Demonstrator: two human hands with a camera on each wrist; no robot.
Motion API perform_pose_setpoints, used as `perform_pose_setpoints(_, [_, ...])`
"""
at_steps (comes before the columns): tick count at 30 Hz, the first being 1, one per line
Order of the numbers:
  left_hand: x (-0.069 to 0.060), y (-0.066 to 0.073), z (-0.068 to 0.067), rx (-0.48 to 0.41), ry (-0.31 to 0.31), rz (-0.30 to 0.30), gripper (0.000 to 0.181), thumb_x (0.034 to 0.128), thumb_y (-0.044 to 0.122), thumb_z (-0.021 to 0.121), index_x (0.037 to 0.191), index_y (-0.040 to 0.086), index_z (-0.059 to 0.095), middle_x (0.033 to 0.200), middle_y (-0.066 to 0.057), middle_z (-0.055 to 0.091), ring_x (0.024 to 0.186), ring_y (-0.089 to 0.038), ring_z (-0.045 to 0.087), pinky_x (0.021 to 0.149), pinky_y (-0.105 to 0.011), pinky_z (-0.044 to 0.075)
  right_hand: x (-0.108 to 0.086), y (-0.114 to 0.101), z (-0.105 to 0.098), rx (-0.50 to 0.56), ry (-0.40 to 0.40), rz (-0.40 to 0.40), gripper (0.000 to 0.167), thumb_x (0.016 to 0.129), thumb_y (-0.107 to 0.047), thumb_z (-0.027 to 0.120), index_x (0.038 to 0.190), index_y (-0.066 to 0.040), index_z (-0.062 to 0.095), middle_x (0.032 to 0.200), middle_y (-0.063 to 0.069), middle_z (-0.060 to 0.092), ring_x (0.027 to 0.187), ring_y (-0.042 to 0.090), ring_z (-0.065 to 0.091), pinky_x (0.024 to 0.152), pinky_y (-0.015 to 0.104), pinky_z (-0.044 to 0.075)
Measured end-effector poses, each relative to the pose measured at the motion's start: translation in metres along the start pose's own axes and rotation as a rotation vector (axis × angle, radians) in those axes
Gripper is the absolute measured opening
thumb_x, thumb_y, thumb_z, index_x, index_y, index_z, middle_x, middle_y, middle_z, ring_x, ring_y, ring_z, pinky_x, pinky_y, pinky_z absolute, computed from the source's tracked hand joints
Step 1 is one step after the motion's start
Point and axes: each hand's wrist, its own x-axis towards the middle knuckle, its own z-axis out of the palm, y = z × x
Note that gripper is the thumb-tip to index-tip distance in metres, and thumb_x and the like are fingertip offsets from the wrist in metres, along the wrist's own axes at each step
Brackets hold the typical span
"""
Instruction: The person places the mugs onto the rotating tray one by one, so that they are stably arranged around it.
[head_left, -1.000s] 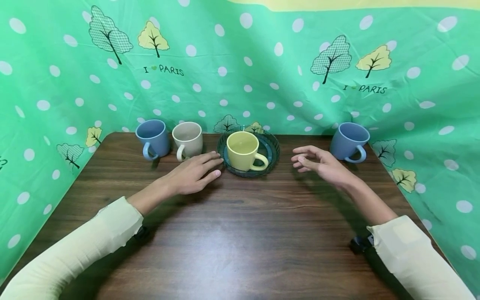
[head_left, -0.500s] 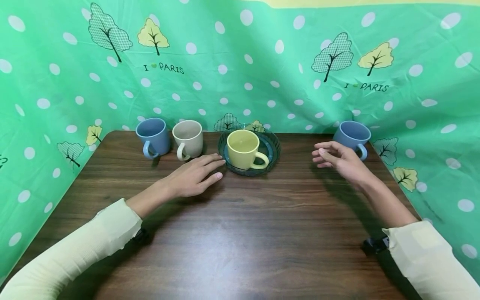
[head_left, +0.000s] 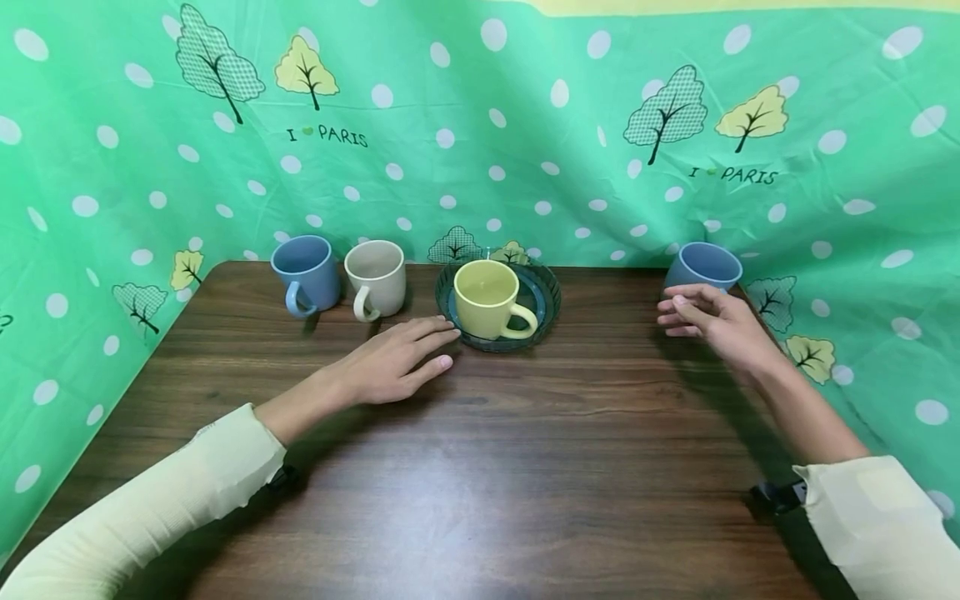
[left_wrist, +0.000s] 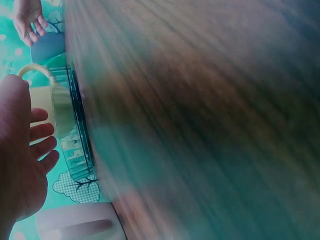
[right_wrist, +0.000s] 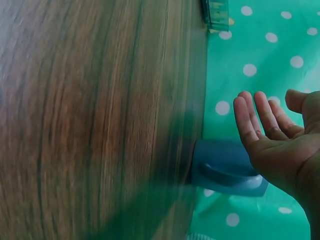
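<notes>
A yellow mug (head_left: 480,310) stands upright in a dark, see-through glass dish (head_left: 550,312) at the back middle of the table. My left hand (head_left: 397,360) is at the dish's front left, fingers extended and holding nothing; whether the fingertips touch the rim I cannot tell. Over on the right, my right hand (head_left: 720,325) hovers in front of a blue mug (head_left: 703,265), covering its lower part and handle in the head view. In the right wrist view that blue mug (right_wrist: 225,167) shows its handle, and the fingers are loosely bent, apart from it.
A second blue mug (head_left: 307,279) and a beige mug (head_left: 377,279) stand side by side at the back left, handles toward me. Behind the brown wooden table (head_left: 480,500) hangs a green dotted cloth (head_left: 495,133), close against the back edge.
My right hand has moved to the right, from beside the dish to in front of the right blue mug. The left hand has shifted slightly right and toward me. The mugs stay put.
</notes>
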Motion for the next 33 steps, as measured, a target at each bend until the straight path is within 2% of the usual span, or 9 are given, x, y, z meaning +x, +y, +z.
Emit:
perform_pose_setpoints(7, [0.0, 0.003, 0.004, -0.001, -0.002, 0.035, 0.054, 0.1197, 0.036, 0.054, 0.164, 0.006, 0.058, 0.17, -0.017, 0.057, 0.162, -0.039, 0.05, 0.133, -0.064, 0.042, -0.002, 0.006, -0.01, 0.061, 0.031, 0.016, 0.028, 0.119, -0.026, 0.06, 0.139, -0.007, 0.061, 0.114, -0.016, 0.08, 0.101, 0.003, 0.08, 0.086, 0.021, 0.068])
perform_pose_setpoints(12, [-0.001, 0.005, 0.004, -0.002, -0.022, 0.042, 0.054, 0.1198, 0.036, 0.054, 0.164, 0.006, 0.058, 0.17, -0.018, 0.057, 0.162, -0.038, 0.05, 0.134, -0.063, 0.042, -0.004, 0.011, -0.014, 0.146, 0.038, 0.019, 0.031, 0.118, -0.022, 0.061, 0.141, -0.001, 0.06, 0.114, -0.013, 0.082, 0.101, 0.006, 0.081, 0.085, 0.023, 0.069])
perform_pose_setpoints(17, [0.0, 0.008, 0.004, 0.002, -0.022, 0.059, 0.054, 0.1195, 0.037, 0.056, 0.163, 0.006, 0.059, 0.168, -0.017, 0.059, 0.161, -0.038, 0.051, 0.134, -0.063, 0.042, -0.009, 0.013, -0.021, 0.25, 0.044, 0.013, 0.026, 0.118, -0.02, 0.06, 0.138, -0.005, 0.066, 0.116, -0.009, 0.081, 0.101, 0.008, 0.082, 0.087, 0.024, 0.069])
perform_pose_setpoints(25, [0.004, 0.013, 0.007, -0.005, -0.022, 0.081, 0.053, 0.1195, 0.036, 0.056, 0.163, 0.006, 0.059, 0.169, -0.017, 0.058, 0.161, -0.038, 0.05, 0.134, -0.062, 0.042, -0.015, 0.014, -0.033, 0.264, 0.085, 0.051, 0.028, 0.117, -0.024, 0.062, 0.139, -0.006, 0.067, 0.115, -0.009, 0.081, 0.097, 0.008, 0.083, 0.084, 0.024, 0.07])
perform_pose_setpoints(29, [0.004, 0.014, 0.008, -0.008, -0.017, 0.087, 0.053, 0.1191, 0.036, 0.057, 0.163, 0.006, 0.059, 0.169, -0.016, 0.058, 0.161, -0.037, 0.051, 0.134, -0.061, 0.042, -0.015, 0.016, -0.037, 0.281, 0.091, 0.061, 0.022, 0.117, -0.023, 0.062, 0.133, -0.012, 0.073, 0.112, -0.009, 0.083, 0.096, 0.008, 0.083, 0.083, 0.025, 0.07])
perform_pose_setpoints(33, [0.004, 0.016, 0.009, -0.01, -0.016, 0.095, 0.053, 0.119, 0.036, 0.057, 0.163, 0.006, 0.059, 0.169, -0.015, 0.058, 0.162, -0.037, 0.05, 0.135, -0.061, 0.041, -0.016, 0.018, -0.042, 0.316, 0.085, 0.052, 0.019, 0.118, -0.019, 0.06, 0.128, -0.014, 0.075, 0.11, -0.007, 0.083, 0.094, 0.01, 0.083, 0.081, 0.026, 0.07])
